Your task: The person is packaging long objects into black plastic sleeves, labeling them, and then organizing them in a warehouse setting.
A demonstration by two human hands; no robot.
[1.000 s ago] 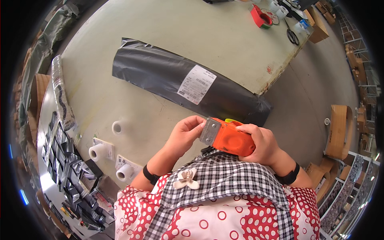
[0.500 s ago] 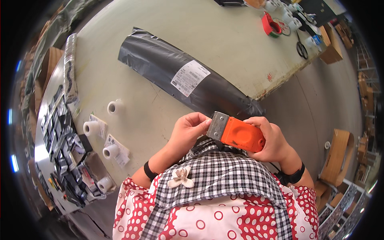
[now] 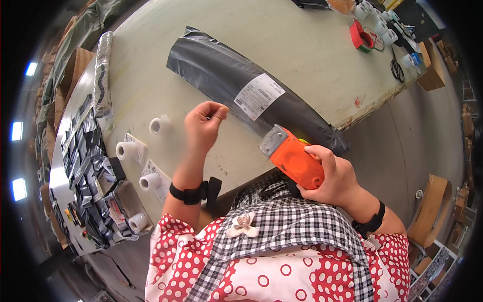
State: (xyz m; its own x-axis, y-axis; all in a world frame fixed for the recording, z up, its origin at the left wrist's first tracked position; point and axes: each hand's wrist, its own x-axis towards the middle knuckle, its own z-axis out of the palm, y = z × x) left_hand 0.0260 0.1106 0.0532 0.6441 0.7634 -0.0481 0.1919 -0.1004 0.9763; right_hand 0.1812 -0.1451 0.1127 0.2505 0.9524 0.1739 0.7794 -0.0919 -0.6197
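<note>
My right hand [image 3: 338, 176] is wrapped round an orange tape dispenser [image 3: 300, 163]. Its toothed metal cutting end points up and left, beside the near edge of a long dark grey plastic-wrapped package [image 3: 214, 63]. A white printed label [image 3: 259, 96] is stuck on the package, which lies slantwise on the table. Over the table, left of the dispenser, my left hand [image 3: 204, 123] is raised with thumb and fingers pinched together. Whether anything thin is between those fingertips cannot be made out. The two hands are apart.
The pale table [image 3: 138, 65] carries label rolls [image 3: 127, 150] at left, beside a pile of black plastic bags [image 3: 85, 166] and a long wrapped bundle [image 3: 103, 75]. Far right are a red tape holder [image 3: 359, 38], scissors [image 3: 397, 69] and more rolls. A cardboard piece [image 3: 430, 211] stands beyond the right edge.
My left hand has moved up and left, away from the dispenser's toothed end, still pinched. The dispenser has tilted more upright in my right hand. The whole view has shifted slightly.
</note>
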